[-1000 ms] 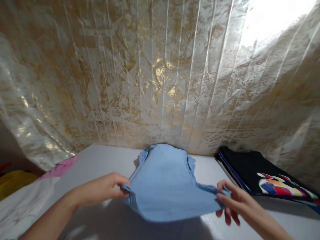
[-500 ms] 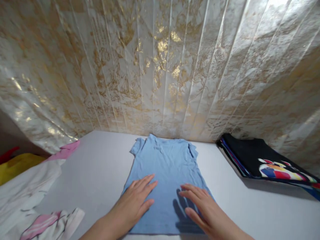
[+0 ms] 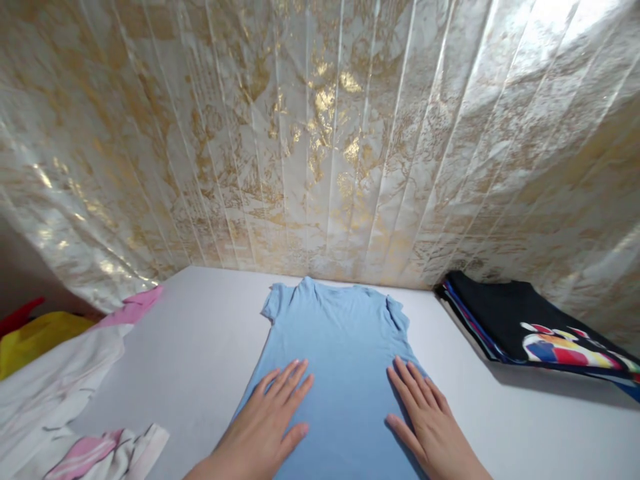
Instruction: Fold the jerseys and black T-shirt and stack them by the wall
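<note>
A light blue short-sleeved T-shirt [image 3: 345, 387] lies spread on the white table, its neckline and sleeves toward the wall. On the left part of its body rests my left hand [image 3: 273, 413], palm down with fingers stretched out. My right hand [image 3: 425, 410] lies flat near the shirt's right edge, fingers extended and thumb apart. Neither hand grips the fabric. The shirt's lower hem is out of the frame, and a few creases show near the neckline and the right sleeve.
On the right of the white table [image 3: 195, 347] sits a folded stack of shirts [image 3: 490, 313], a black printed one on top. Heaped at the left are white and pink clothes [image 3: 65, 387] and a yellow garment [image 3: 40, 337]. A gold-patterned sheet [image 3: 320, 147] covers the wall behind.
My right hand has moved outward to the right and flattened onto the shirt. The left hand stays on the left side. The fabric looks smoother, and the right sleeve sits further right.
</note>
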Demonstrator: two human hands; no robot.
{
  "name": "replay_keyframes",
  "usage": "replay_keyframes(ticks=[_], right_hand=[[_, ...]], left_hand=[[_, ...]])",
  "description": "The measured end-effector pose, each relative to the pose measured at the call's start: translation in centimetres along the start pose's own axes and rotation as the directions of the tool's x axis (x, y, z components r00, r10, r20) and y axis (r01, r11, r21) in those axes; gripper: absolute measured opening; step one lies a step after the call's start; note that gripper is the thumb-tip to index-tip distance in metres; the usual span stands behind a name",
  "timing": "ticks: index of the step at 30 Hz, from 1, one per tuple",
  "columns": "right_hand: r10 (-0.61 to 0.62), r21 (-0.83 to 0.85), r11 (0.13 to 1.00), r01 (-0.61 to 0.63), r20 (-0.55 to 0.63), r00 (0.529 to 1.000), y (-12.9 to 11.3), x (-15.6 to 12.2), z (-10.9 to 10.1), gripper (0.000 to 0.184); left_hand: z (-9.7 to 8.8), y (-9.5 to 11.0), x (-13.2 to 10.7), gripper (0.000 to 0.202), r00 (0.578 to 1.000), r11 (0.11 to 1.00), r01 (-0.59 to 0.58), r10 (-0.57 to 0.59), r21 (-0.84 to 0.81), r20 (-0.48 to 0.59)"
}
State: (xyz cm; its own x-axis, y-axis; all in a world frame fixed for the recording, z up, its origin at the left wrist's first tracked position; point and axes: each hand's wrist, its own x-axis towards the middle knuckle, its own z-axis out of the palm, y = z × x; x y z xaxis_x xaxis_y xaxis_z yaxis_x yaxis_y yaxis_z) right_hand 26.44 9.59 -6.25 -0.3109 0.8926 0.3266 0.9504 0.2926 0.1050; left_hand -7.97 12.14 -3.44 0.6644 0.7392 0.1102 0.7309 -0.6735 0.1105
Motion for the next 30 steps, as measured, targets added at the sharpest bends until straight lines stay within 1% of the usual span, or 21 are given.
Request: replay_keyframes(ticks=[3, 5, 6, 8, 10, 12, 13, 14, 15, 17, 19, 21, 22, 23, 24, 26, 28, 30], right_hand=[[-0.126, 0.005, 0.992, 0.126, -0.033, 0.992, 0.0, -1.9, -0.3, 0.077], [-0.215, 0.059, 0.975, 0.215, -0.005, 0.977, -0.8, -1.9, -1.2, 0.084], [-0.257, 0.100, 0.962, 0.254, 0.021, 0.966, -1.7, -1.5, -1.8, 0.086], [-0.327, 0.200, 0.931, 0.306, 0.085, 0.941, -4.0, 0.1, -3.0, 0.084], [-0.373, 0.310, 0.897, 0.315, 0.150, 0.916, -6.2, 2.3, -3.8, 0.080], [-0.342, 0.373, 0.894, 0.249, 0.210, 0.916, -7.3, 4.2, -4.0, 0.074], [-0.300, 0.379, 0.904, 0.199, 0.230, 0.926, -7.0, 5.0, -3.8, 0.071], [-0.241, 0.368, 0.919, 0.141, 0.243, 0.939, -6.2, 5.5, -3.5, 0.069], [-0.171, 0.342, 0.936, 0.078, 0.249, 0.953, -4.9, 5.7, -3.0, 0.067], [-0.001, 0.262, 0.963, -0.064, 0.242, 0.970, -1.2, 5.6, -1.8, 0.064], [0.160, 0.180, 0.963, -0.201, 0.215, 0.963, 2.8, 5.0, -0.7, 0.064], [0.217, 0.165, 0.953, -0.253, 0.210, 0.953, 5.7, 4.5, -0.3, 0.064], [0.215, 0.177, 0.950, -0.255, 0.215, 0.952, 6.4, 4.5, -0.4, 0.063], [0.200, 0.197, 0.949, -0.245, 0.222, 0.954, 6.6, 4.7, -0.6, 0.062], [0.179, 0.219, 0.949, -0.229, 0.226, 0.958, 6.3, 5.1, -1.0, 0.062], [0.126, 0.263, 0.947, -0.184, 0.221, 0.967, 4.5, 6.5, -1.8, 0.062], [0.056, 0.310, 0.943, -0.122, 0.213, 0.975, 2.0, 8.3, -2.3, 0.059], [-0.012, 0.354, 0.933, -0.063, 0.204, 0.979, -0.1, 10.1, -2.0, 0.056]], left_hand=[[1.2, 0.7, -1.1, 0.073, 0.992, 1.000, 0.013, -0.012, -0.003, 0.127], [0.9, 1.8, -0.7, 0.081, 0.982, 0.999, 0.030, -0.026, -0.019, 0.188], [0.4, 2.5, -0.1, 0.081, 0.981, 0.999, 0.035, -0.028, -0.031, 0.194], [-0.8, 4.0, 1.7, 0.073, 0.985, 0.998, 0.040, -0.029, -0.056, 0.172], [-1.8, 5.2, 3.7, 0.064, 0.986, 0.995, 0.076, -0.066, -0.060, 0.154], [-1.9, 5.6, 5.0, 0.059, 0.983, 0.991, 0.132, -0.126, -0.036, 0.136], [-1.6, 5.4, 5.3, 0.058, 0.982, 0.989, 0.150, -0.146, -0.021, 0.122], [-1.3, 5.1, 5.4, 0.059, 0.982, 0.988, 0.157, -0.156, -0.007, 0.103], [-0.8, 4.6, 5.2, 0.059, 0.984, 0.988, 0.156, -0.156, 0.001, 0.083], [-0.3, 3.8, 4.5, 0.059, 0.988, 0.990, 0.143, -0.142, -0.002, 0.060], [-0.5, 3.3, 4.0, 0.059, 0.986, 0.988, 0.151, -0.149, -0.024, 0.080], [-1.4, 3.6, 4.2, 0.062, 0.977, 0.984, 0.168, -0.158, -0.062, 0.144], [-2.1, 4.0, 4.6, 0.063, 0.971, 0.982, 0.171, -0.155, -0.081, 0.182], [-2.7, 4.4, 5.2, 0.065, 0.967, 0.981, 0.168, -0.144, -0.096, 0.212], [-3.3, 4.8, 6.0, 0.065, 0.965, 0.982, 0.154, -0.126, -0.110, 0.230], [-3.9, 5.6, 8.1, 0.063, 0.973, 0.986, 0.115, -0.086, -0.125, 0.214], [-3.6, 5.7, 10.4, 0.059, 0.984, 0.988, 0.103, -0.085, -0.114, 0.154], [-2.7, 5.2, 12.5, 0.058, 0.986, 0.985, 0.150, -0.143, -0.082, 0.085]])
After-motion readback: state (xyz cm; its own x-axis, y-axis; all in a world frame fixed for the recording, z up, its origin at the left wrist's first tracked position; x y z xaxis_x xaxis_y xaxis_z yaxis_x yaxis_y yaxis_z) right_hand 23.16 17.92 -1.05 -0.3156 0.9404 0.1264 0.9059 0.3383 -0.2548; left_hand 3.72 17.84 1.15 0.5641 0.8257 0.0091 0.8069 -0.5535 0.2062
